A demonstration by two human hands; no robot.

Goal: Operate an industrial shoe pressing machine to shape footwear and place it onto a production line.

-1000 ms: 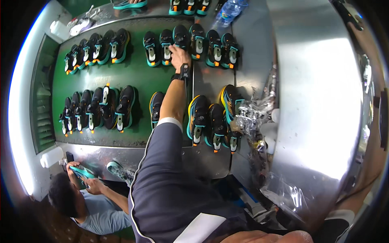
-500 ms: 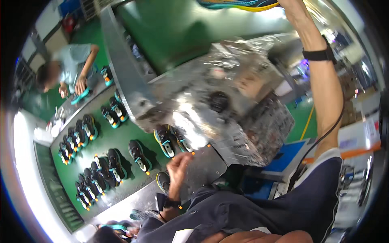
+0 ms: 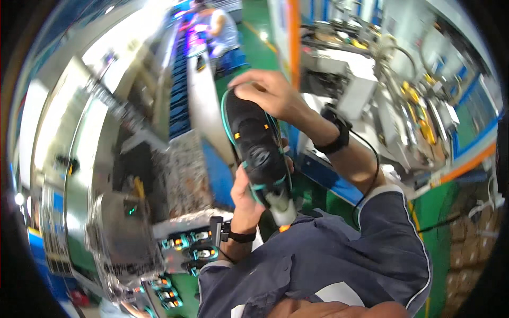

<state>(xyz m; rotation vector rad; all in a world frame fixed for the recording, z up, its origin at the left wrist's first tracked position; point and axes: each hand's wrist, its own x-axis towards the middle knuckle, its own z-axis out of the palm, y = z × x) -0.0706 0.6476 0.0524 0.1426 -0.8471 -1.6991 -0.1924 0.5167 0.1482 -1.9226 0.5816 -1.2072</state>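
Note:
A black shoe point(image 3: 249, 119) with a teal edge and small orange marks is held up in front of my chest, toe pointing away. A pale, last-like block point(image 3: 281, 206) with an orange end sticks out of its opening. My right hand point(image 3: 273, 95) closes over the toe from the right, thumb on the upper. Lower down, my left hand point(image 3: 246, 193) grips the shoe's left side near the opening. Part of the left fingers is hidden behind the shoe; some fingertips show at its right side. Both wrists wear black bands.
Several similar shoes point(image 3: 203, 253) stand at the lower left, beside a metal-covered machine point(image 3: 124, 233). A dark roller conveyor point(image 3: 180, 90) runs away at upper left, where a person point(image 3: 222, 32) sits. A cluttered bench point(image 3: 382, 111) with tools stands on the right.
The view has swung to the right, away from the rows of shoes. My right hand has come down from the upper edge with the shoe, and my left hand has taken hold of it too.

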